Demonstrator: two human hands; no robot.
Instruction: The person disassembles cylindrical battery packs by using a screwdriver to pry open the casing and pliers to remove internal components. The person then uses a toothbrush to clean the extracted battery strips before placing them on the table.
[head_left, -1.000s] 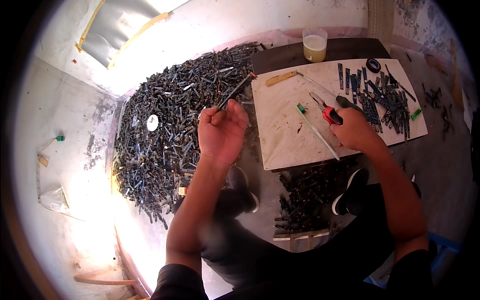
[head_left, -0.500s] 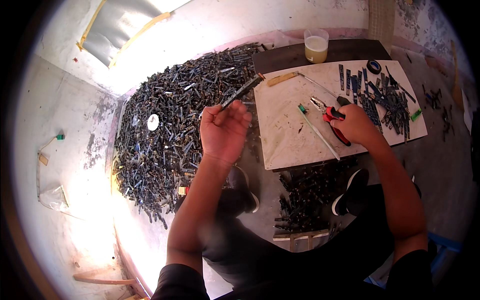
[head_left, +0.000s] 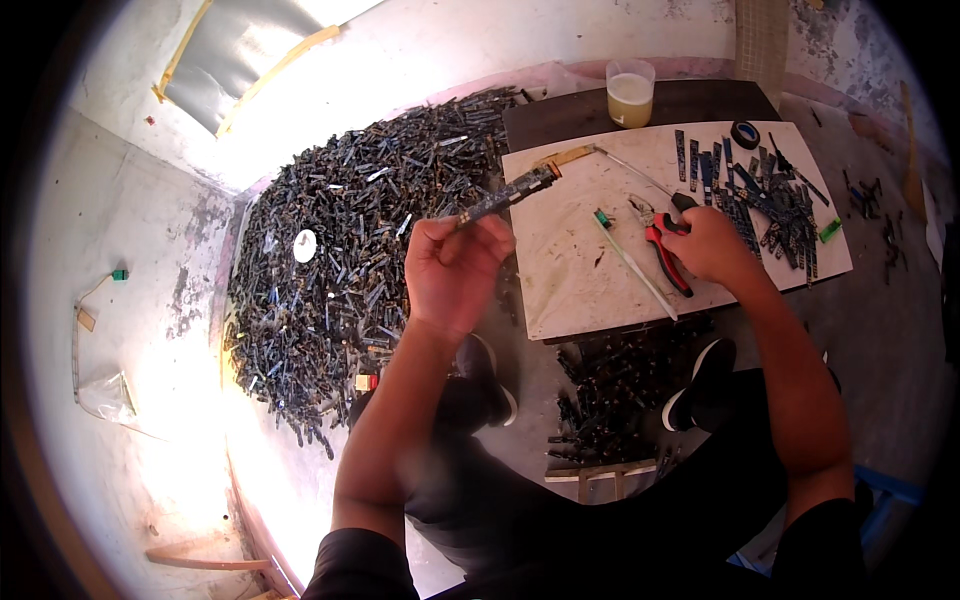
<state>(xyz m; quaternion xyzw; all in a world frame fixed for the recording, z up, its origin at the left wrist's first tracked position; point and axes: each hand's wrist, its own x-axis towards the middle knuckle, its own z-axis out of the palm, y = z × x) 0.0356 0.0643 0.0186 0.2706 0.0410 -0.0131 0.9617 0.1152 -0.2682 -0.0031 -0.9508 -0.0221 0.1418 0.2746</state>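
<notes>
My left hand (head_left: 455, 275) is closed on one end of a narrow dark circuit board strip (head_left: 515, 192). The strip points up and to the right, its far end over the white board (head_left: 555, 300). Over that board, my right hand (head_left: 715, 248) grips pliers with red and black handles (head_left: 668, 262), jaws pointing up and left. Just left of the pliers lies a pale toothbrush-like stick (head_left: 640, 268) with a green end. A screwdriver (head_left: 640, 173) rests above, its dark handle close to my right hand. Similar dark strips (head_left: 795, 215) lie heaped to the right.
A large heap of dark strips (head_left: 330, 260) covers the floor at left, a white round piece (head_left: 305, 246) on it. Behind the board stands a plastic cup of yellowish liquid (head_left: 630, 100). A tape roll (head_left: 745, 134) sits on the board. More strips (head_left: 610, 400) lie between my feet.
The strip in my left hand has turned, showing more of its component-covered face, and its far end has moved right over the board. My right hand and the pliers have barely moved.
</notes>
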